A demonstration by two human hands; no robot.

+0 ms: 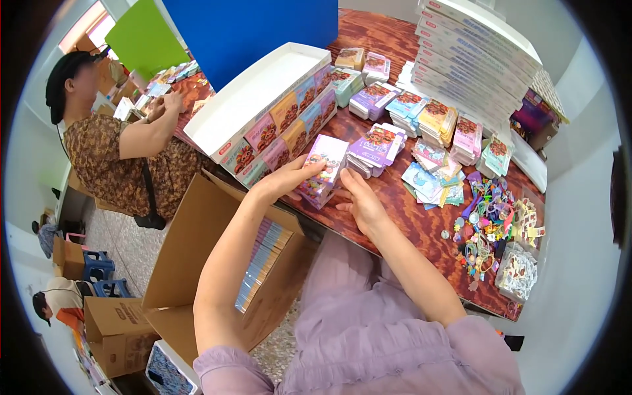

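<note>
Two cardboard boxes (191,250), two stools (99,266)

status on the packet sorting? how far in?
Done: the white display box has packets standing along its near side. In hand: left hand and right hand hold a stack of purple packets. Left: many stacks of packets, loose flat cards and small toys lie on the table.

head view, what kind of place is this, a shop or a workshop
Probably a small packing workshop. Both hands hold a stack of small purple boxes over a wooden table covered in sorted box piles, with open cartons on the floor.
</note>
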